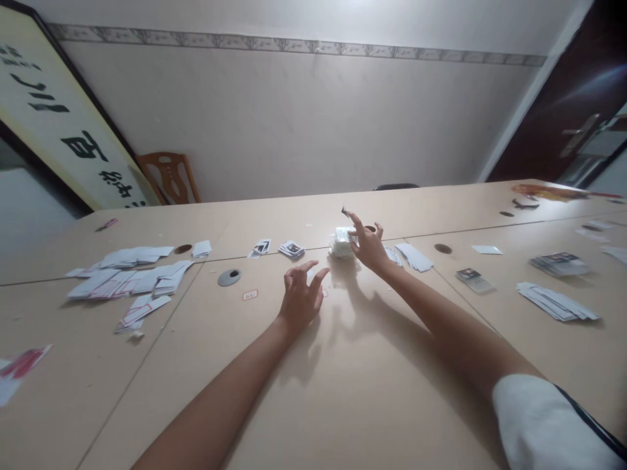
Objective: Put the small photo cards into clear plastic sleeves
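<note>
Nearest white sleeve (539, 418), we're seemingly at the reach step: L hand (300, 297) spread, empty; R hand (369, 247) at clear stack (341, 241) twd desk's (367, 405) far edge, can't tell its grip, prob needs light pinch.

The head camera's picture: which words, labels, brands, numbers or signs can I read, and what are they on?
"川": framed sign, upper left.
"百": same sign, further down.
Sign's remaining writing: blurred, small or hidden.
Red-edged label on the table: too small.
Printed cards: too small.
Pale stack by the right hand: nothing readable.
</note>
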`<state>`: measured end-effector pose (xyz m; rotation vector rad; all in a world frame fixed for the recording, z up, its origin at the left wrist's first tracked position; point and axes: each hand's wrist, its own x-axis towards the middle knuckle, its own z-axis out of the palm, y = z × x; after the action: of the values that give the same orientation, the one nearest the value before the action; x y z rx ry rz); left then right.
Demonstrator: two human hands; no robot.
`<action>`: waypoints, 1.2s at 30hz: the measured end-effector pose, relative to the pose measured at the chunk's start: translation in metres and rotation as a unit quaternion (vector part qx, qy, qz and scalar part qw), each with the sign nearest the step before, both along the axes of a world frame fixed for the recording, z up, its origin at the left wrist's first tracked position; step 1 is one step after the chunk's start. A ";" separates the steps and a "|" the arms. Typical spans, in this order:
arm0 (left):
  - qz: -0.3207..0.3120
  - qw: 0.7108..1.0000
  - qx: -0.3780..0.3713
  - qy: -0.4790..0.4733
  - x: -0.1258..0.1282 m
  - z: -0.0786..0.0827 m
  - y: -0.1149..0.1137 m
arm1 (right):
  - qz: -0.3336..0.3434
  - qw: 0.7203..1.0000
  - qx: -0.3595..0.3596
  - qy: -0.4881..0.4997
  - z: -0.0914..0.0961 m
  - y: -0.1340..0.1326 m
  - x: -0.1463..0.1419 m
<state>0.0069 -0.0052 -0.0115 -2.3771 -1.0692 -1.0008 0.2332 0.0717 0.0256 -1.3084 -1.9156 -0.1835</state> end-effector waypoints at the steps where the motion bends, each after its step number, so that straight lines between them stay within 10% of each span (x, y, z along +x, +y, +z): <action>1: 0.000 1.000 -0.001 -0.002 0.000 0.000 0.000 | 0.002 1.000 0.005 -0.008 0.000 0.001 0.000; 8: -0.010 1.000 0.005 -0.016 0.000 0.000 0.000 | 0.018 0.998 0.064 -0.008 0.015 -0.006 0.000; 13: -0.020 0.992 -0.048 -0.117 0.001 0.001 0.000 | 0.083 0.968 0.021 0.236 0.029 -0.041 -0.012; 18: -0.068 0.922 -0.201 -0.324 0.011 0.006 -0.002 | 0.171 0.859 -0.191 0.443 0.005 -0.072 -0.029; 22: -0.080 0.854 -0.326 -0.398 0.021 0.007 -0.005 | 0.179 0.826 -0.236 0.480 -0.022 -0.080 -0.038; 31: -0.076 0.892 -0.338 -0.292 0.018 0.004 -0.009 | 0.201 0.783 -0.269 0.524 -0.045 -0.078 -0.042; 36: -0.056 0.836 -0.398 -0.374 0.015 -0.007 0.002 | 0.210 0.764 -0.260 0.553 -0.045 -0.078 -0.041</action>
<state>0.0221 -0.0035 -0.0183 -2.7093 -1.9497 -1.9279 0.1919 -0.0059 -0.0193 -0.8771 -1.1244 1.1801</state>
